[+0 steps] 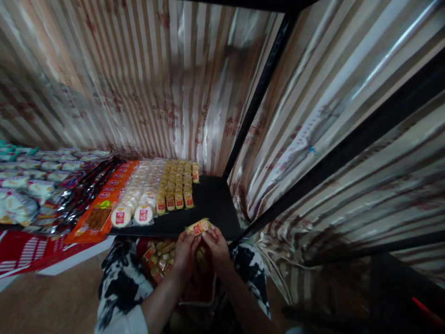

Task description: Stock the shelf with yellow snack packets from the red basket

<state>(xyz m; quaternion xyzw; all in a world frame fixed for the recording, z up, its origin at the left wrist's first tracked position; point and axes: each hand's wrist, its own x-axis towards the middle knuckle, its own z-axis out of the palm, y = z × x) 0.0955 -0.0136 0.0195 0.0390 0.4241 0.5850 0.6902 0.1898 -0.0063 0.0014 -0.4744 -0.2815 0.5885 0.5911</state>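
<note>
A small yellow snack packet (199, 227) with a red label is pinched between both my hands, just over the front edge of the black shelf (208, 199). My left hand (185, 250) grips its left and lower side. At its right end are the fingers of my right hand (216, 243). Beneath my hands, between my knees, a container holds several similar yellow packets (158, 260); my forearms hide part of it. Neat rows of matching yellow packets (175, 188) stand on the shelf, with one at the back right.
Left of the yellow rows lie round white crackers (134, 204) in clear wrap, an orange snack bag (100, 213), dark shiny packs (86, 185) and white packets (41, 185). Black frame bars (264, 88) rise at the right. Striped plastic sheeting (156, 83) hangs behind.
</note>
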